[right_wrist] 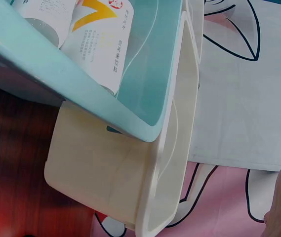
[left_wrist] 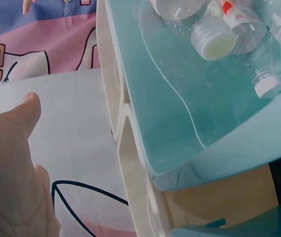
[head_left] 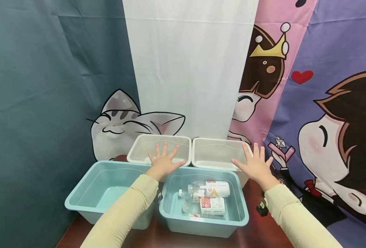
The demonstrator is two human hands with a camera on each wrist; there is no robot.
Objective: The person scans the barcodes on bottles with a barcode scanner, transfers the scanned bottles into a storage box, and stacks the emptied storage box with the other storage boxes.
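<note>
Both hands are raised with fingers spread and hold nothing. My left hand (head_left: 163, 163) shows in front of the left white bin (head_left: 159, 138), over the gap between the two blue bins. Farther right, my right hand (head_left: 257, 167) overlaps the right corner of the other white bin (head_left: 217, 143). Several clear plastic bottles with white labels (head_left: 217, 189) lie on their sides in the right blue bin (head_left: 207, 225). A white cap (left_wrist: 267, 87) on one bottle faces the bin's wall in the left wrist view. No contents show in the left blue bin (head_left: 108, 182).
The bins stand on a dark reddish-brown table (head_left: 257, 227). Behind them hangs a printed cloth (head_left: 192, 69) with cartoon figures. A small dark object (head_left: 262, 208) lies right of the right blue bin, close to the right sleeve.
</note>
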